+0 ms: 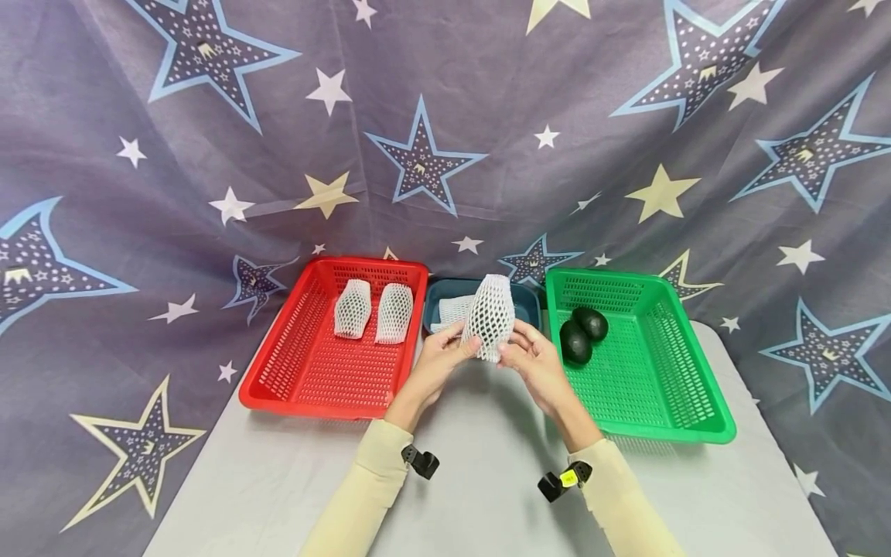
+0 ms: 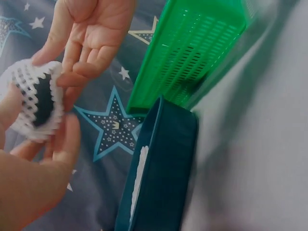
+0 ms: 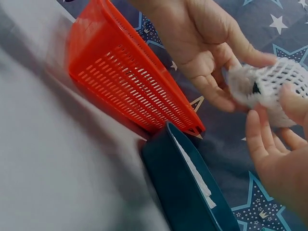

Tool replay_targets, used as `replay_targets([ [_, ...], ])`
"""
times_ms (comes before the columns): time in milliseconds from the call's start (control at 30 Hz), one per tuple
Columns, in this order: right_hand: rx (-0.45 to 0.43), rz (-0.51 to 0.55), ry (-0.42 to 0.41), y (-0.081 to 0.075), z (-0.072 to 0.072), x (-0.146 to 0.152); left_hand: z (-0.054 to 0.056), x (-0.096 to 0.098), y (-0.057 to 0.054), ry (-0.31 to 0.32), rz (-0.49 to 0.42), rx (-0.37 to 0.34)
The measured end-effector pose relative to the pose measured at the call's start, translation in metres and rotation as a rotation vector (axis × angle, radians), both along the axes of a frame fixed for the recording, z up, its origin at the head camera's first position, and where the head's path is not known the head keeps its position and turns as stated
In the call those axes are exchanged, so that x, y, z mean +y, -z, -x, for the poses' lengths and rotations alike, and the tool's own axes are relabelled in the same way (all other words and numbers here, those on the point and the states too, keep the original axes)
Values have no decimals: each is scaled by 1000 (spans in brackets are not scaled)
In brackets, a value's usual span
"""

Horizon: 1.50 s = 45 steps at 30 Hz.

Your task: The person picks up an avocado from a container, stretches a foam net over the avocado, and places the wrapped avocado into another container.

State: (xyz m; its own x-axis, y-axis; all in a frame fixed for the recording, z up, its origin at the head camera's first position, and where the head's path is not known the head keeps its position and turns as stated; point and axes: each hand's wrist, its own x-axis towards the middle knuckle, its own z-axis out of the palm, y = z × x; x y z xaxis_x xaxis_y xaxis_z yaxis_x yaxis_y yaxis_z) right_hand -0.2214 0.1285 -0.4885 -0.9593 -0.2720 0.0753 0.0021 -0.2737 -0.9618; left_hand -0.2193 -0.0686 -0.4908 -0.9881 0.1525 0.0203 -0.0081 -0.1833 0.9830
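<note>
A dark avocado in a white foam net sleeve (image 1: pixel 490 313) is held up over the front of a small blue bin (image 1: pixel 527 305). My left hand (image 1: pixel 440 365) grips the sleeve's lower left side between thumb and fingers. On the other side my right hand (image 1: pixel 537 367) pinches its lower right edge. Through the sleeve's open end, the dark skin of the avocado (image 2: pixel 44 101) shows in the left wrist view. Spare white foam nets (image 1: pixel 454 309) lie in the blue bin, partly hidden behind the hands.
To the left stands a red basket (image 1: pixel 313 406) containing two net-covered pieces (image 1: pixel 353 309). A green basket (image 1: pixel 668 430) on the right holds two bare dark avocados (image 1: pixel 575 343). The baskets and bin share a white table (image 1: pixel 480 487), backed by a star-patterned curtain (image 1: pixel 501 186).
</note>
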Motion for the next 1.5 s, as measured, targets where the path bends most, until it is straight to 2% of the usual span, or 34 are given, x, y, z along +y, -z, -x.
replay_targets([
  [133, -4, 15, 87, 0, -1, -2, 0, 2, -3, -37, -17, 15],
  [267, 12, 27, 131, -1, -2, -6, -1, 5, -5, -43, -38, -22],
  [467, 51, 0, 145, 0, -5, -12, 0, 7, -1, -48, -39, -32],
  [633, 56, -37, 164, 0, -7, -15, 0, 5, 0, -76, -27, -55],
  [933, 32, -63, 168, -2, -5, -23, 2, -4, -4, -120, 4, -95],
  [1033, 30, -62, 163, -5, -4, -29, 4, -11, -6, -135, -12, -97],
  [1200, 17, -72, 133, -8, -5, -47, 9, -27, -15, -175, -47, -98],
  [1367, -3, -104, 65, -8, -7, -72, 15, -49, -32, -213, -69, -116],
  [1500, -28, -156, 26, -3, -8, -91, 22, -69, -44, -263, -36, -120],
])
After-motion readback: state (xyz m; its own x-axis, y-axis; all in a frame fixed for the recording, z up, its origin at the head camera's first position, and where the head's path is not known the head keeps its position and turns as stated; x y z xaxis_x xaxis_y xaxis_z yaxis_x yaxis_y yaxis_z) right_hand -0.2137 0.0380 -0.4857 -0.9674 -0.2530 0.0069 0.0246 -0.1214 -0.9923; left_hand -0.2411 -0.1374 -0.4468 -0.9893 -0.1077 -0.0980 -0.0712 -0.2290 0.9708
